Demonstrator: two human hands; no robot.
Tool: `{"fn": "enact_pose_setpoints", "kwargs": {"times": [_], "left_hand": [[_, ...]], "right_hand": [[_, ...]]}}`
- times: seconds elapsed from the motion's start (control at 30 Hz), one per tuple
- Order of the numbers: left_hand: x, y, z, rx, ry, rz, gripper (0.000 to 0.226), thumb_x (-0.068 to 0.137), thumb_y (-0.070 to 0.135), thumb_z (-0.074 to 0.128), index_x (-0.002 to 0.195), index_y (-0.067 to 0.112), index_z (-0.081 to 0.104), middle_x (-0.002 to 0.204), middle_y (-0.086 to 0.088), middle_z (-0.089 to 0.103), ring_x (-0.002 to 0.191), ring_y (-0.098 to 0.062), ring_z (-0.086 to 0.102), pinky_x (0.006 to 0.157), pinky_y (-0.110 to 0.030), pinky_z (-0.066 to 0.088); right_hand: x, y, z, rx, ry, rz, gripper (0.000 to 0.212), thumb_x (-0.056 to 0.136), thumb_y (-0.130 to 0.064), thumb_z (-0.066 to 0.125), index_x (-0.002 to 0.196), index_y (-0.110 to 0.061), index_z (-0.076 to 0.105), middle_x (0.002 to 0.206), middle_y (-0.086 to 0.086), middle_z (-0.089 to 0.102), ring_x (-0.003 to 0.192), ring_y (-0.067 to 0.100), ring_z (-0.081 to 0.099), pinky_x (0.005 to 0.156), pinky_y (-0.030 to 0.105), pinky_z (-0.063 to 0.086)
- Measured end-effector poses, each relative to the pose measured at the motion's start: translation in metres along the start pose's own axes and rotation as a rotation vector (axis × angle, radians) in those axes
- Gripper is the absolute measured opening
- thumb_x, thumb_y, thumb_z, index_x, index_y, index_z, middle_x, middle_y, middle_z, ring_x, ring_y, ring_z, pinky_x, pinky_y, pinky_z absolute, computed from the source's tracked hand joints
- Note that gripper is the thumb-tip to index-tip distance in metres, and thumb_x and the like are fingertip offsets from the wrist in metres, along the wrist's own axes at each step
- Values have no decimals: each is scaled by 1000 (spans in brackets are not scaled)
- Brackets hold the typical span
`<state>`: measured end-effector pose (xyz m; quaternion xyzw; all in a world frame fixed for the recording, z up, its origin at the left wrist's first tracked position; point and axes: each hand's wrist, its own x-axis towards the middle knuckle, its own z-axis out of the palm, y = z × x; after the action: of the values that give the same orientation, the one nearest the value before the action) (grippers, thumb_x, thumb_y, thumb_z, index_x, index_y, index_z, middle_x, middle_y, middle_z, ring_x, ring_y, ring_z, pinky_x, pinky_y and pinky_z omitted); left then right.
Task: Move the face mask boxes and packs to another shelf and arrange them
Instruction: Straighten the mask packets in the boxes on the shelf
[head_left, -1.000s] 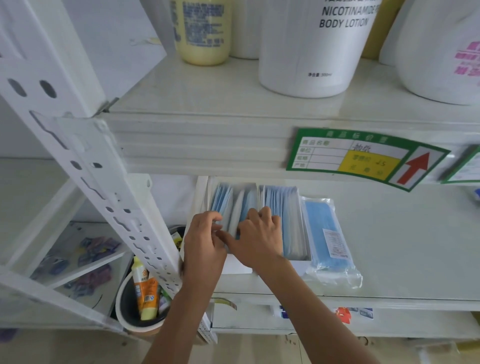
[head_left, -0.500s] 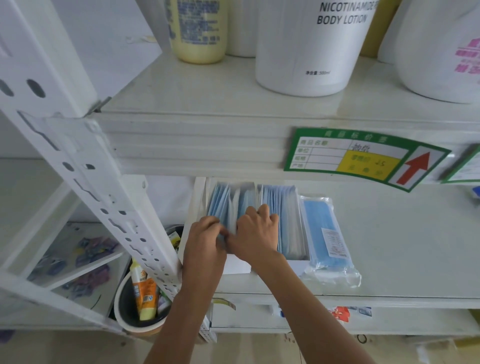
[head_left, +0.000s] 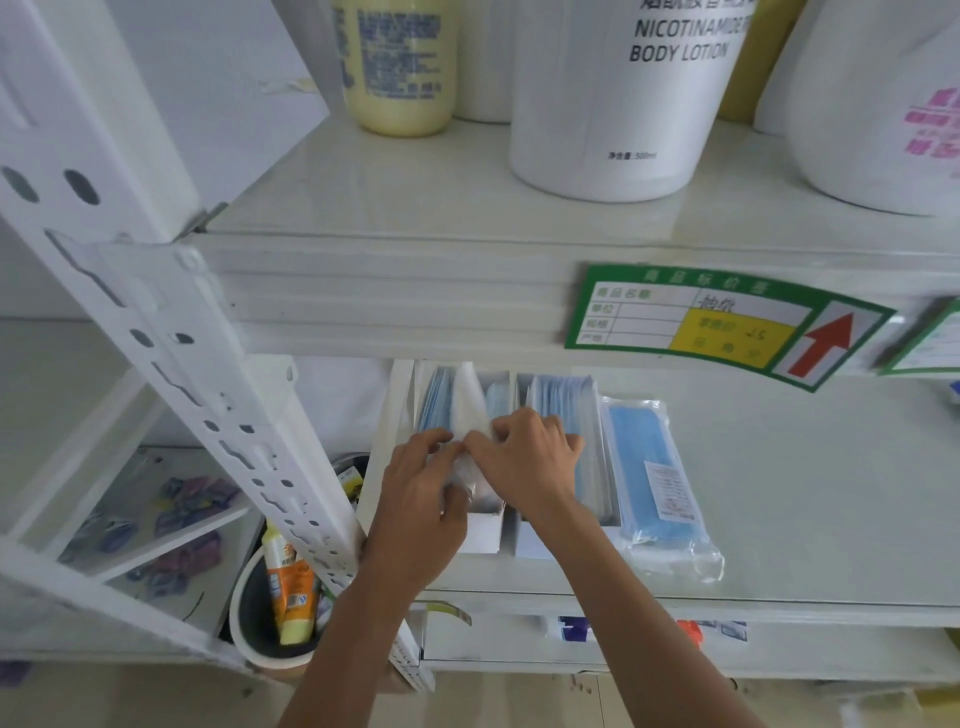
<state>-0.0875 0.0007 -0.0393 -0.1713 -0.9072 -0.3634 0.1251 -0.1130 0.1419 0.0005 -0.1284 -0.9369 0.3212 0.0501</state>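
Two open white face mask boxes stand side by side at the left end of the middle shelf (head_left: 831, 519). The left box (head_left: 483, 530) and the right box (head_left: 561, 395) both hold upright blue mask packs. My left hand (head_left: 421, 499) and my right hand (head_left: 535, 457) meet over the left box, and both pinch a clear plastic mask pack (head_left: 470, 415) that sticks up from it. A sealed pack of blue masks (head_left: 649, 467) lies flat just right of the boxes.
Large white body lotion tubs (head_left: 613, 104) and a yellow bottle (head_left: 400, 67) fill the shelf above. A green price tag (head_left: 727, 322) hangs on that shelf's edge. A perforated white upright (head_left: 218, 405) stands left. A bucket with tubes (head_left: 280, 613) sits below.
Both hands have stayed over the left box and closed together on one clear pack, which now stands a little higher out of the box.
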Motion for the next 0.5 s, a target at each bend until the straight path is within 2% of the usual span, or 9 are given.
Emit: {"fn": "enact_pose_setpoints", "kwargs": {"times": [0.07,0.13,0.2,0.27,0.33,0.37,0.43,0.47,0.5], "left_hand": [[-5,3,-1,-37,-24,15,55,86,27,57,140,22,51,142,2,50,129,-16,45,110,-41,42],[-6,8,-1,-33,-17,39,65,85,45,60,145,23,44,143,2,53,131,-17,48,111,-44,42],[-1,15,0,4,-6,40,83,81,57,67,148,16,42,142,-2,57,131,-20,53,109,-45,45],[5,25,2,82,5,10,98,77,60,73,153,14,32,140,-1,57,127,-18,55,104,-41,51],[7,33,3,96,9,-42,103,78,47,80,157,20,20,139,2,57,123,-16,55,92,-37,57],[8,35,4,76,9,-48,98,81,36,81,156,21,21,139,2,57,122,-16,56,89,-38,59],[10,37,6,16,38,-10,74,85,12,73,150,20,38,135,0,61,119,-18,60,89,-41,59],[11,39,5,-25,78,-2,63,86,2,68,144,21,49,129,1,65,114,-17,64,89,-37,59],[12,40,3,-71,125,-19,57,88,-3,64,138,22,56,121,4,68,105,-14,67,85,-27,58]], "right_hand": [[-2,0,-7,52,-3,18,40,74,-44,54,46,-19,38,49,-9,41,68,18,50,82,40,37],[-3,1,-13,137,-31,45,40,76,-41,57,49,-19,37,46,-9,37,53,15,43,71,35,41],[-4,3,-19,233,-43,87,37,75,-42,58,53,-18,41,50,-8,42,51,16,44,55,29,38],[-7,4,-23,312,-47,109,33,73,-43,56,56,-17,44,55,-5,48,54,17,48,51,29,36],[-10,6,-26,387,-49,102,32,75,-40,58,56,-18,45,53,-7,45,52,14,44,49,28,35],[-12,7,-28,422,-50,93,33,77,-38,60,56,-18,45,51,-9,44,50,10,42,48,27,34],[-17,10,-34,512,-88,39,35,85,-36,62,57,-20,49,47,-12,47,46,4,41,46,20,33],[-21,10,-39,555,-125,-7,36,89,-39,60,60,-21,54,50,-14,53,47,3,47,48,17,35],[-26,12,-43,562,-152,-51,38,93,-46,54,65,-21,59,57,-13,61,52,2,53,51,16,39]]}}
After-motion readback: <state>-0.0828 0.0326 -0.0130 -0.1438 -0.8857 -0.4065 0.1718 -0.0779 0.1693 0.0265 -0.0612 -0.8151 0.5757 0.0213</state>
